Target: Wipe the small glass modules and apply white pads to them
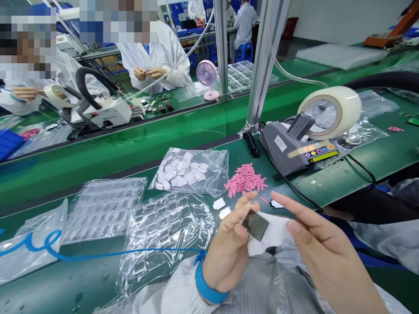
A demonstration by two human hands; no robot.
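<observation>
A small dark display panel is up off the tabletop, held in front of the wearer's body, with a white cloth just behind and to the right of it. The step in hand looks like handling the panel together with the cloth, perhaps wiping it; a next move of that kind would call for a steady hold at the edge and light pressure, with fingertips off the face. The panel is nearly square and tilted, its face a glossy grey-brown inside a thin darker border. The left hand has its grip closed on the panel's left side, thumb in front. The right hand has its index finger stretched out clear, while the thumb touches the cloth's right edge; I cannot tell whether the hidden fingers pinch it from behind. A blue wrist strap circles the left wrist. Just beyond the hands lie two white pieces and a heap of pink strips, then a clear bag of white squares, plastic-wrapped clear trays and a grey tape dispenser.
</observation>
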